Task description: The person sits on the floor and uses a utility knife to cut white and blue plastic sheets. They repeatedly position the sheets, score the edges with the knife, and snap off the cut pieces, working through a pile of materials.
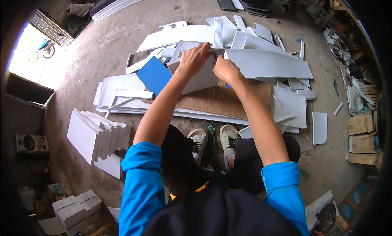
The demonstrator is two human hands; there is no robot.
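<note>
My left hand (196, 59) is closed over the top edge of a grey-white board (199, 81), which stands tilted on a brown wooden board (241, 99). Right beside it, my right hand (227, 68) is wrapped round a slim blue tool (228, 85). Only bits of blue show above and below the fist, so its working end and exact kind are hidden. Pale crumbs lie or fall on the brown board under the right hand. A blue panel (155, 76) leans just left of the grey-white board.
White offcuts and curved panels (267, 63) are heaped beyond my hands. Notched white boards (96, 134) stand stacked at left, near a tied bundle (77, 209). Cardboard boxes (361, 132) line the right wall. My shoes (229, 140) are close to the brown board's near edge.
</note>
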